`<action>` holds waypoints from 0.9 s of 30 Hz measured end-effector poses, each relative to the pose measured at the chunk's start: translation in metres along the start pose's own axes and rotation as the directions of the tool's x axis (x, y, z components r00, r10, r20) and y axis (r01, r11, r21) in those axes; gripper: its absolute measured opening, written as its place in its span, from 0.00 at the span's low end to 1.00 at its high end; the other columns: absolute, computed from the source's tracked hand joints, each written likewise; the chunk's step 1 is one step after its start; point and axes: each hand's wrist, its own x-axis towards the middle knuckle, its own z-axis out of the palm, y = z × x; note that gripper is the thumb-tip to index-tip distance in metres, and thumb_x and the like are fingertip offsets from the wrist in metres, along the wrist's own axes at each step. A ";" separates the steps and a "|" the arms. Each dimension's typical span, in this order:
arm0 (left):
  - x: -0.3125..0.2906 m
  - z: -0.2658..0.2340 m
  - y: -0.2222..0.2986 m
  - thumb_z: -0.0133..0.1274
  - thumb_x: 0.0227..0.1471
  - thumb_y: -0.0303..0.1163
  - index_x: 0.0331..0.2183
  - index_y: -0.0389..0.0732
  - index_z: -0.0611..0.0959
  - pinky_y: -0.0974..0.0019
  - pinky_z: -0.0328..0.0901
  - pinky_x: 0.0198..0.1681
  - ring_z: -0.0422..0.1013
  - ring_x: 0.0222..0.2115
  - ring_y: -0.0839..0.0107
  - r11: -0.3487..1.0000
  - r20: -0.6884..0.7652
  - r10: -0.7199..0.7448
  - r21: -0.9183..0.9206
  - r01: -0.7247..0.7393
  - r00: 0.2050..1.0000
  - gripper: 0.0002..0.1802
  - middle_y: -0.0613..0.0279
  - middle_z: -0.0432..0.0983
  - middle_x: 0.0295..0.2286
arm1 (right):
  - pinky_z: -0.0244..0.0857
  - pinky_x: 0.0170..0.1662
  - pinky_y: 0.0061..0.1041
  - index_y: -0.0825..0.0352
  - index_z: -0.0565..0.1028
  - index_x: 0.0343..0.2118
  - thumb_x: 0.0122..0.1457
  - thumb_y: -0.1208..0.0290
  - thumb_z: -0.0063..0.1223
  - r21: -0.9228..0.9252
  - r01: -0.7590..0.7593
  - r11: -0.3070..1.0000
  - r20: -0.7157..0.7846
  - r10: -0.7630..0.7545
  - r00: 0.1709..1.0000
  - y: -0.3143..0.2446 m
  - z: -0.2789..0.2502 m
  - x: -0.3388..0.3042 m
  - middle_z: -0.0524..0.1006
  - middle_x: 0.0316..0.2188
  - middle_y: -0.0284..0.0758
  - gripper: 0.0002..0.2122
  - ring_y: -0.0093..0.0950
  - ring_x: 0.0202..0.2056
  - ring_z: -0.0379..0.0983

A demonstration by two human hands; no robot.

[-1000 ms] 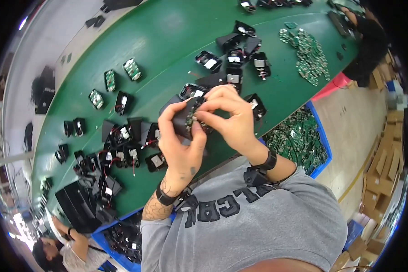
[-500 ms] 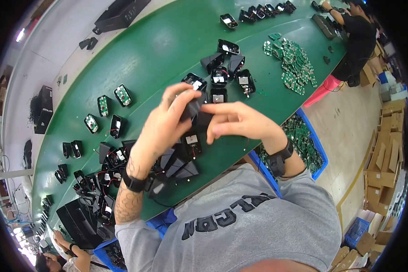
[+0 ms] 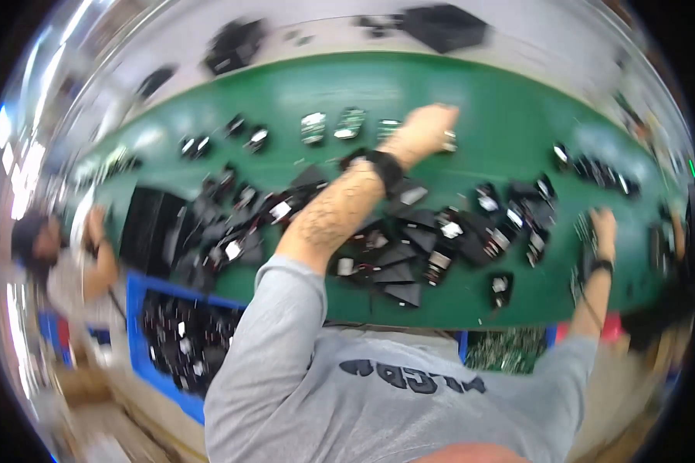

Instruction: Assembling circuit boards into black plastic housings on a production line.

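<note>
My left hand reaches across the green table to its far half. Its fingers are closed round a small black housing with a pale, greenish inside, only part of which shows. Left of it in a row stand several black housings with green circuit boards in them, such as one housing. Far to the right, my right hand is stretched out at the heap of green circuit boards. Motion smears its fingers, so I cannot make out whether it holds a board.
Black housings with red wires crowd the near middle. A large black box stands left, beside a co-worker. Blue bins are below the front edge. More housings line the far right; another person's arm shows there.
My view has swung round to the left. My hands, together at a black housing before, are now wide apart: the left at the far row, the right at the board heap.
</note>
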 end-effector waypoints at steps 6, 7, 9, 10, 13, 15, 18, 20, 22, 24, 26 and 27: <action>-0.094 -0.093 -0.043 0.50 0.46 0.33 0.51 0.38 0.73 0.54 0.65 0.50 0.69 0.46 0.48 0.984 -0.149 -0.176 -0.012 0.176 0.973 0.28 0.43 0.70 0.47 | 0.65 0.41 0.39 0.72 0.75 0.38 0.58 0.60 0.51 -0.038 0.058 0.998 0.081 -0.055 0.995 -0.026 -0.003 0.002 0.77 0.33 0.50 0.17 0.50 0.36 0.72; -0.108 -0.109 -0.064 0.50 0.46 0.33 0.50 0.39 0.74 0.56 0.66 0.49 0.70 0.45 0.51 0.960 -0.195 -0.279 -0.020 0.280 0.940 0.26 0.45 0.72 0.46 | 0.65 0.40 0.38 0.72 0.75 0.39 0.60 0.60 0.48 -0.043 0.063 0.997 -0.012 -0.063 0.998 -0.021 -0.007 -0.004 0.76 0.34 0.50 0.17 0.50 0.36 0.72; -0.145 -0.140 -0.126 0.52 0.46 0.37 0.47 0.39 0.77 0.56 0.65 0.50 0.70 0.46 0.52 0.901 -0.297 -0.402 0.038 0.432 0.866 0.25 0.47 0.75 0.43 | 0.65 0.39 0.35 0.69 0.76 0.39 0.64 0.60 0.42 0.048 0.076 0.996 -0.195 -0.065 0.979 -0.011 -0.014 -0.019 0.77 0.35 0.46 0.16 0.47 0.36 0.72; -0.165 -0.158 -0.160 0.51 0.46 0.37 0.46 0.39 0.77 0.55 0.65 0.50 0.71 0.45 0.52 0.851 -0.343 -0.415 0.181 0.493 0.843 0.24 0.46 0.75 0.43 | 0.65 0.39 0.35 0.69 0.76 0.39 0.64 0.60 0.42 0.051 0.069 0.996 -0.190 -0.058 0.980 -0.012 -0.021 -0.026 0.77 0.35 0.46 0.16 0.47 0.36 0.72; -0.238 -0.211 -0.252 0.47 0.45 0.38 0.43 0.39 0.80 0.54 0.66 0.47 0.72 0.43 0.49 0.522 -0.460 -0.719 0.136 0.842 0.520 0.22 0.47 0.77 0.39 | 0.65 0.37 0.36 0.68 0.77 0.38 0.65 0.60 0.42 0.185 0.219 0.958 -0.557 -0.081 0.826 -0.029 -0.056 -0.052 0.79 0.33 0.43 0.16 0.43 0.35 0.74; -0.319 -0.255 -0.320 0.47 0.46 0.38 0.32 0.38 0.83 0.50 0.68 0.42 0.73 0.38 0.46 0.327 -0.462 -0.785 0.257 0.909 0.413 0.17 0.44 0.78 0.34 | 0.65 0.36 0.32 0.68 0.78 0.37 0.64 0.58 0.44 0.277 0.032 0.960 -0.623 0.155 0.766 -0.029 -0.063 -0.060 0.79 0.31 0.36 0.17 0.33 0.33 0.75; -0.371 -0.263 -0.348 0.51 0.44 0.38 0.29 0.33 0.82 0.51 0.68 0.42 0.74 0.37 0.44 0.222 -0.587 -0.757 0.182 0.958 0.287 0.17 0.39 0.77 0.31 | 0.66 0.36 0.21 0.65 0.75 0.46 0.64 0.58 0.44 0.425 -0.432 0.796 -0.032 0.490 0.871 -0.002 -0.081 -0.085 0.78 0.35 0.33 0.17 0.26 0.37 0.73; -0.370 -0.234 -0.359 0.45 0.49 0.37 0.35 0.37 0.83 0.55 0.67 0.47 0.73 0.41 0.48 0.108 -0.580 -0.804 0.068 0.992 0.128 0.17 0.43 0.77 0.36 | 0.64 0.34 0.13 0.65 0.74 0.49 0.62 0.58 0.49 0.511 -0.470 0.720 0.012 0.541 0.841 0.001 -0.087 -0.133 0.76 0.37 0.32 0.18 0.19 0.38 0.70; -0.382 -0.235 -0.376 0.47 0.49 0.37 0.37 0.37 0.83 0.57 0.67 0.48 0.72 0.43 0.49 0.036 -0.565 -0.821 0.086 0.996 0.078 0.18 0.44 0.77 0.39 | 0.64 0.37 0.14 0.67 0.74 0.48 0.61 0.60 0.52 0.765 -0.144 0.628 -0.102 0.340 0.935 -0.006 -0.080 -0.174 0.76 0.39 0.32 0.18 0.19 0.39 0.70; -0.407 -0.251 -0.391 0.49 0.49 0.38 0.41 0.37 0.82 0.58 0.66 0.49 0.72 0.44 0.50 0.048 -0.476 -0.866 0.223 0.974 0.152 0.19 0.45 0.77 0.40 | 0.64 0.35 0.14 0.68 0.75 0.45 0.61 0.60 0.52 0.897 -0.254 0.362 0.052 0.485 0.873 -0.044 -0.086 -0.198 0.76 0.37 0.30 0.17 0.18 0.36 0.71; -0.431 -0.268 -0.409 0.53 0.48 0.37 0.41 0.36 0.82 0.61 0.67 0.47 0.74 0.42 0.55 0.283 -0.546 -0.731 0.303 0.910 0.409 0.20 0.46 0.78 0.38 | 0.63 0.34 0.14 0.70 0.76 0.43 0.60 0.61 0.53 0.945 -0.326 0.038 0.245 0.579 0.778 -0.054 -0.083 -0.213 0.77 0.35 0.29 0.16 0.17 0.33 0.72; -0.425 -0.274 -0.408 0.54 0.48 0.38 0.41 0.36 0.82 0.62 0.67 0.45 0.75 0.39 0.57 0.297 -0.508 -0.798 0.138 0.945 0.325 0.19 0.48 0.79 0.37 | 0.64 0.35 0.14 0.69 0.75 0.44 0.60 0.62 0.53 0.933 -0.358 0.044 0.282 0.528 0.801 -0.050 -0.084 -0.222 0.77 0.37 0.30 0.16 0.18 0.34 0.72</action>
